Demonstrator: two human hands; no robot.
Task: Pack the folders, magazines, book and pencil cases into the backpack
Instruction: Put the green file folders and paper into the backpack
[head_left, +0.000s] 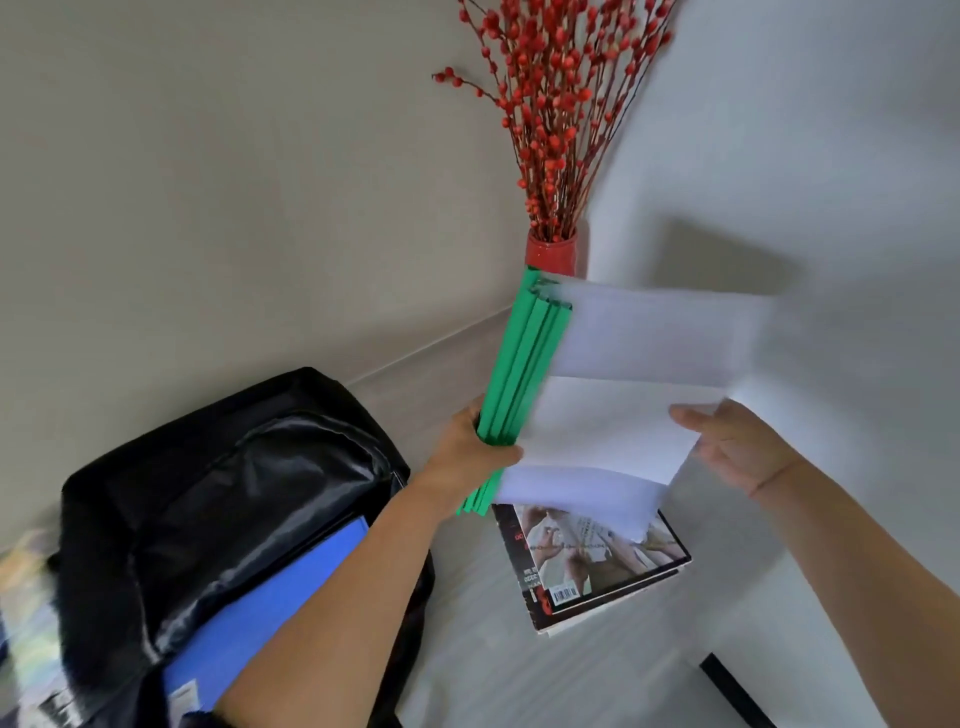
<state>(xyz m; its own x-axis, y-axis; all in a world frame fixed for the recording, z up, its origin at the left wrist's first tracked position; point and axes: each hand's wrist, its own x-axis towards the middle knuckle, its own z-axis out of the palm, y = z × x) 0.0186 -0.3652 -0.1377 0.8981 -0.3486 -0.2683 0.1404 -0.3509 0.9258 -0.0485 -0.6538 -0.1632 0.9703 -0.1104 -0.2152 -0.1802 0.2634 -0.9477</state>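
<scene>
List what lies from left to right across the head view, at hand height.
Black backpack with a blue folder in it → left hand gripping green-spined folders → right hand on their white sheets.

We take this for a home room or small study: plain pale walls meet in a corner, and there a red vase of red berry branches stands purely as decoration on the light wood-grain worktop.
</scene>
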